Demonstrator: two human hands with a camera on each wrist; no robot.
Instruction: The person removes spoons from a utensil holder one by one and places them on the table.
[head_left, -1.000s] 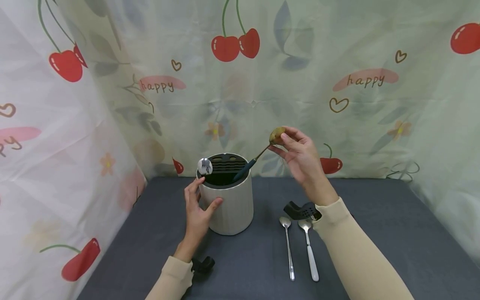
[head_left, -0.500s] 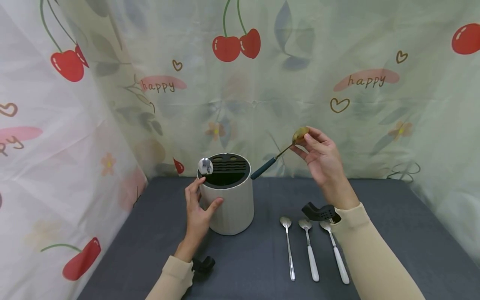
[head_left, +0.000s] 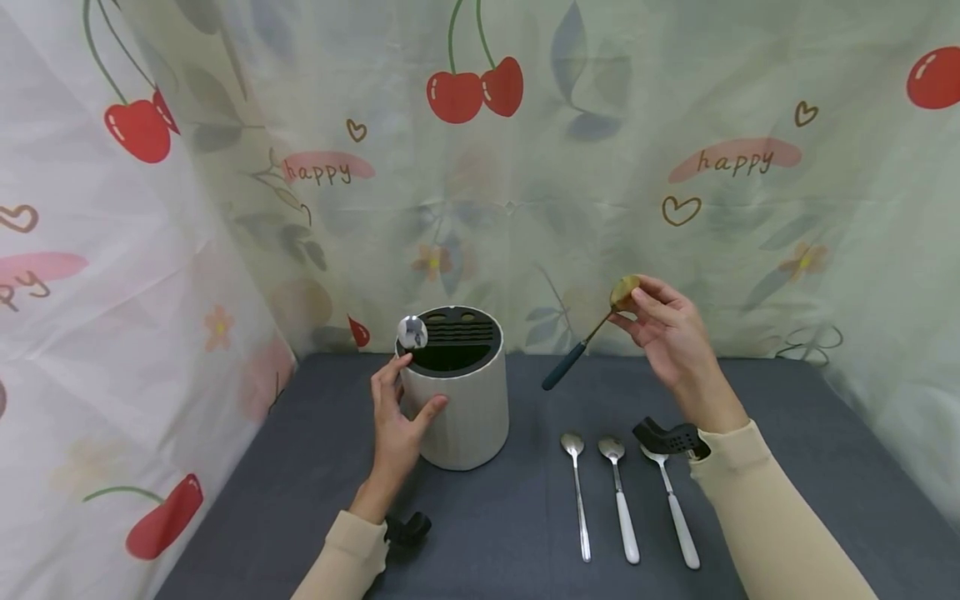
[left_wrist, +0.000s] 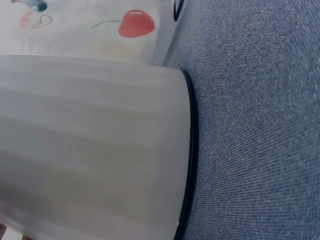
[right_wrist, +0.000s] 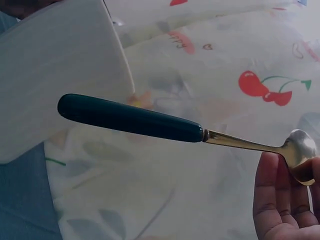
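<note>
A gold spoon (head_left: 565, 366) with a dark teal handle hangs in the air, right of the utensil holder (head_left: 467, 425). My right hand (head_left: 678, 346) pinches it by the bowl, so the handle points down and left. In the right wrist view the fingers touch the bowl of the gold spoon (right_wrist: 131, 118) at the right edge. The white ribbed holder has a black slotted top, and a silver spoon (head_left: 412, 332) sticks out at its left side. My left hand (head_left: 397, 433) grips the holder's left side, thumb on the front and fingers near the rim. The left wrist view shows mainly the holder's wall (left_wrist: 100, 150).
Three spoons lie side by side on the dark grey tablecloth (head_left: 495, 533): an all-silver one (head_left: 577, 492), a white-handled one (head_left: 623, 504) and another white-handled spoon (head_left: 677, 510), partly under the right wrist camera (head_left: 667, 437). A cherry-print curtain (head_left: 480, 208) closes the back and left.
The gold spoon's handle has come out of the holder. My right hand has carried it right and then slightly down, uncovering the rightmost spoon. My left hand keeps its place.
</note>
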